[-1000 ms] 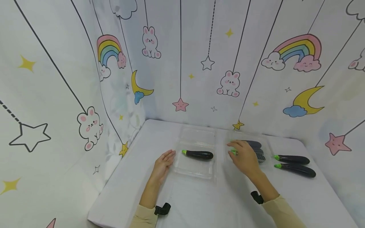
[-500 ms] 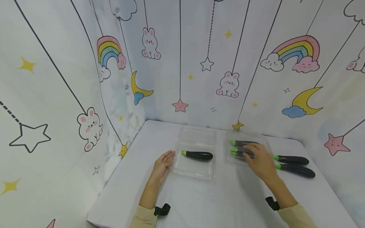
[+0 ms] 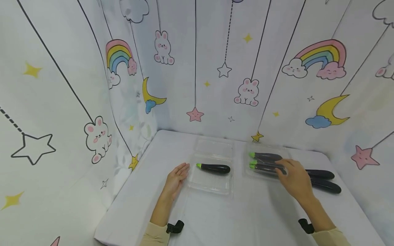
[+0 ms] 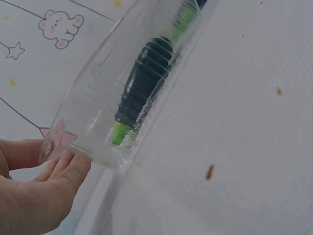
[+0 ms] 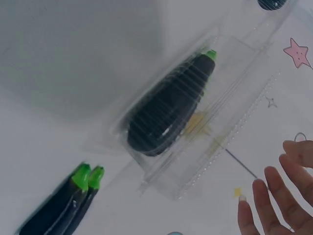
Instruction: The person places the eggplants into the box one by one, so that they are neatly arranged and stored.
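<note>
While left hand (image 3: 176, 177) touches clear box (image 3: 209, 185), right hand (image 3: 294, 177) near eggplants (image 3: 265, 156)

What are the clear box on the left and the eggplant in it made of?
The box seems thin, glossy plastic: see-through, with ridges catching light. The eggplant looks smooth and shiny, dark with a bright green end; real vegetable or moulded plastic, I cannot tell.

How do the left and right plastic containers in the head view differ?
The left container holds one eggplant; the right container shows three eggplants. The left hand is at the left container's left edge, while the right hand hides part of the right container's right side. Both containers are clear plastic.
</note>
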A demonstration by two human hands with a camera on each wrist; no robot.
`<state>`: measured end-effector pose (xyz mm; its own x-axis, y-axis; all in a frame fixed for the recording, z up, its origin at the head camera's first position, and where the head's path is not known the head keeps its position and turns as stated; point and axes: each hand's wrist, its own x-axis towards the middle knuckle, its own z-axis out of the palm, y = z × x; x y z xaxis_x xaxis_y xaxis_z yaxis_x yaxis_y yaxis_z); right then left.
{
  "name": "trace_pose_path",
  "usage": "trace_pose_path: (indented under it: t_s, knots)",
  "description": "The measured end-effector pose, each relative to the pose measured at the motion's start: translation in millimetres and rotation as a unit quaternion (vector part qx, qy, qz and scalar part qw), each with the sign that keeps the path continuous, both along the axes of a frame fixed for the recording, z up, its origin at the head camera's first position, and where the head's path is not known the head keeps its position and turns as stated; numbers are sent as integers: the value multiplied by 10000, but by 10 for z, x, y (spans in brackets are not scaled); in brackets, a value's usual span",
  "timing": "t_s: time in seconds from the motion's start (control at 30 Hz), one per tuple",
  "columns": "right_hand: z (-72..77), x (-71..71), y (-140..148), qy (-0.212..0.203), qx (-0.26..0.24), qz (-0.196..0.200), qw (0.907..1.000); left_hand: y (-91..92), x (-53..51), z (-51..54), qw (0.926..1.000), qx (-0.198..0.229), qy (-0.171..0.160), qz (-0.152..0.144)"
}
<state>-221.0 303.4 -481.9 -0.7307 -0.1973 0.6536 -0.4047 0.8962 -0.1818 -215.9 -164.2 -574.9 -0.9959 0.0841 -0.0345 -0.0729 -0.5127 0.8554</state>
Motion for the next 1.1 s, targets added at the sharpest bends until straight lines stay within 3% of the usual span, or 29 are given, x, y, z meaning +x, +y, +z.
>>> trace_pose_path:
  t_s: [0.4, 0.67, 1.1]
  knots:
    - [-135, 43, 332, -381, -319, -537, 9973, -35, 15, 6, 10000, 32, -13, 42]
    - [-190, 75, 550, -620, -271, -976, 9929, -14, 14, 3, 10000, -13, -5, 25]
    - [-428, -77, 1134, -1427, -73, -1248, 9818, 4, 3, -11, 10000, 1, 59, -2]
